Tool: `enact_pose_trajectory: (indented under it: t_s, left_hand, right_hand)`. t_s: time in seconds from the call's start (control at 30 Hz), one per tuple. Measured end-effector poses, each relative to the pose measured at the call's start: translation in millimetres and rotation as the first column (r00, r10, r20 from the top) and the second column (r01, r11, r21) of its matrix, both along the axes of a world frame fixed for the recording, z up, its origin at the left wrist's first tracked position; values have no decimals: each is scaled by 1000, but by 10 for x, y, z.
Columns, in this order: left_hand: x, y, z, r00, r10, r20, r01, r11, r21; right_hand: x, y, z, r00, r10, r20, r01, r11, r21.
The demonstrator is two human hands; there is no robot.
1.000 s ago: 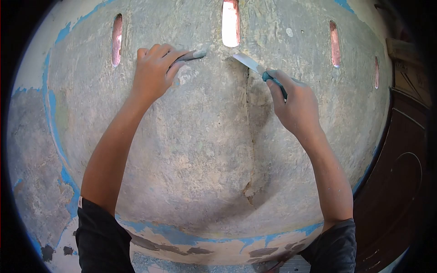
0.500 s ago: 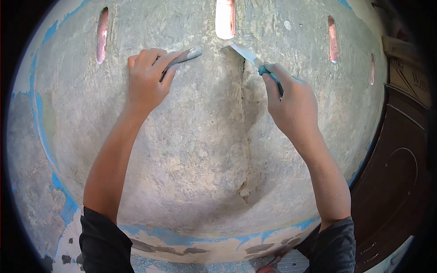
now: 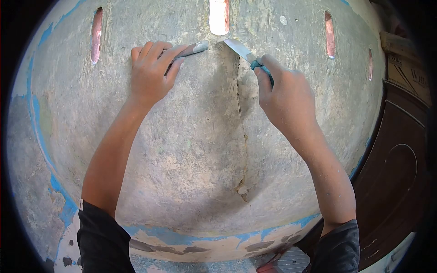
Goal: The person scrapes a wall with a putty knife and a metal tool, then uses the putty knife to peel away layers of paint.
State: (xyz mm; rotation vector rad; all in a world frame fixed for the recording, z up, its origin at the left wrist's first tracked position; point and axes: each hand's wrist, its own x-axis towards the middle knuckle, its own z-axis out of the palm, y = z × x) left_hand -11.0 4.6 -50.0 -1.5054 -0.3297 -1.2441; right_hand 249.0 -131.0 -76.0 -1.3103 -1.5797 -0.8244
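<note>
My left hand (image 3: 152, 70) is wrapped round a grey, dusty flat tool (image 3: 196, 48), whose end points right, close to the wall (image 3: 182, 136). My right hand (image 3: 287, 88) grips the teal handle of a putty knife (image 3: 240, 49). The knife's metal blade points up and left, its tip at the wall just below the bright middle slot (image 3: 219, 17). A thin vertical crack (image 3: 238, 98) runs down the wall from near the blade to a chipped spot (image 3: 241, 185).
Narrow slots pierce the wall at left (image 3: 96, 36) and right (image 3: 330, 35). Blue paint remnants (image 3: 173, 235) edge the wall's lower part. At the right are a cardboard box (image 3: 407, 75) and a dark brown panel (image 3: 387, 182).
The right hand and putty knife have shifted slightly left. The left hand and its tool have moved slightly right and up. The view has shifted a little.
</note>
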Motion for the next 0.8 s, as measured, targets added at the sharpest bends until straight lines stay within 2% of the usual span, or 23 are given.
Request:
enact_pose_trajectory:
  t_s: [0.2,0.37,0.5,0.6,0.7,0.8]
  left_hand:
    - [117,18,76,1000,22,-4,-21,999,44]
    - [194,-28,182,998,62,-16,-61,995,73]
    - [212,-170,262,995,104,-3,-104,994,34]
    - [178,-252,265,992,126,-10,-125,992,22]
    - [177,-332,286,989,142,-31,-142,990,-4]
    - [163,-434,303,985,169,-26,-170,985,-42]
  right_hand:
    - [-48,50,-47,995,-82,61,81,997,18]
    - [-93,18,-47,1000,-5,-29,6,999,38]
    - [-115,-7,13,999,-23,-42,25,998,50]
    - [-91,-119,78,999,-35,-30,34,999,-29]
    - [-145,-100,20,995,-94,28,94,996,3]
    - [-175,-178,76,998,-47,-36,46,999,-29]
